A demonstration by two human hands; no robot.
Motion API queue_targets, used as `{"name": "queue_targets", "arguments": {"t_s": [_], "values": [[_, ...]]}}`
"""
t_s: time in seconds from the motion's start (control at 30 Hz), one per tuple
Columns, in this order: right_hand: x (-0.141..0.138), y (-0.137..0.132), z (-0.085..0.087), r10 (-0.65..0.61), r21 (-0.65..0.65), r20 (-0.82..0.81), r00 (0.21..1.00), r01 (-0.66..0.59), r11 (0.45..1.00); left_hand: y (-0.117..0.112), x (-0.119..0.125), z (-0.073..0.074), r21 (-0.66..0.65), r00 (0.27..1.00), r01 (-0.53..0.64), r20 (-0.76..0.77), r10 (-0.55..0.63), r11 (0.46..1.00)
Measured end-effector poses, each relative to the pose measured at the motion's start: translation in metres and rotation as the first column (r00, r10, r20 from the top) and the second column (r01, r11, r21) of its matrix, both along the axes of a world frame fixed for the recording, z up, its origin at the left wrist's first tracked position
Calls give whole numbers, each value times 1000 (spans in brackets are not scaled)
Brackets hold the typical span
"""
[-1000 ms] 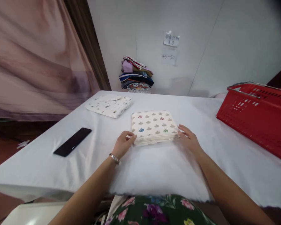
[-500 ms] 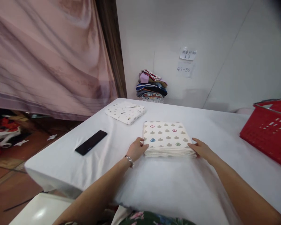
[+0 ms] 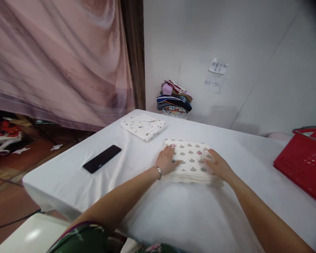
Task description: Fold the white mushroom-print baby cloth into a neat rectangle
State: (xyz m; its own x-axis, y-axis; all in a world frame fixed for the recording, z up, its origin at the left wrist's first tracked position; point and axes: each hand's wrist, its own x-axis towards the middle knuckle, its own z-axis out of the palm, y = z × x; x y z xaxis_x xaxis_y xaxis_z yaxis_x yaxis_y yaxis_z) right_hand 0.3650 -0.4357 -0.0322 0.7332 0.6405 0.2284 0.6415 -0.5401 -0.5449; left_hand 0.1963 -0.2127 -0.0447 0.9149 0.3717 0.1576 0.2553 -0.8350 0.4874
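Note:
A folded white cloth (image 3: 191,154) with grey, red and green printed motifs lies in a thick, layered square on the table. My left hand (image 3: 168,160) rests flat on its left side, fingers spread and thumb pointing inward. On the cloth's right side lies my right hand (image 3: 218,164), its fingers also apart and the palm down. Neither hand grips the cloth. Beyond my left hand is a second folded white cloth (image 3: 144,126) with small scattered prints.
A black phone (image 3: 102,159) lies left on the white-covered table (image 3: 137,158). The red basket (image 3: 302,161) stands at the right. Behind the far edge rises a pile of folded clothes (image 3: 174,98) by the wall. A pink curtain (image 3: 68,63) hangs at left.
Both hands have moved from the near corners of the folded cloth onto its top, and their fingers have spread out. The view has shifted slightly.

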Motion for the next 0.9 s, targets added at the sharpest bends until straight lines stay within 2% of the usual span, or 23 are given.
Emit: {"name": "queue_targets", "arguments": {"t_s": [0.1, 0.17, 0.27, 0.4, 0.47, 0.6, 0.67, 0.73, 0.83, 0.9], "values": [[6, 13, -13, 86, -163, 32, 996, -80, 983, -15, 0, 0, 20, 990, 67, -122, -64, 998], [10, 14, -24, 106, -272, 58, 993, -87, 958, -19, -3, 1, 14, 988, 77, -136, -74, 997], [12, 10, -34, 109, -354, 98, 989, -68, 933, -19, -6, 0, 3, 989, 76, -125, -75, 997], [13, 12, -27, 107, -425, 103, 989, -54, 904, -18, -5, -4, -23, 991, 65, -120, -67, 998], [15, 21, -15, 120, -430, 138, 983, -50, 901, -19, -5, -4, -31, 991, 64, -113, -67, 997], [18, 52, 2, 166, -322, 256, 952, -78, 943, -20, -6, -2, -51, 992, 70, -104, -75, 996], [20, 66, -1, 161, -304, 267, 950, -75, 950, -20, -7, -2, -59, 992, 70, -99, -75, 996], [23, 74, -12, 158, -344, 252, 955, -64, 937, -20, -8, -3, -62, 993, 66, -91, -71, 996], [29, 75, -28, 171, -421, 215, 962, -67, 905, -19, -7, -6, -62, 994, 67, -80, -72, 996], [33, 74, -31, 163, -441, 188, 969, -65, 895, -20, -7, -7, -61, 995, 70, -70, -74, 996]]}}
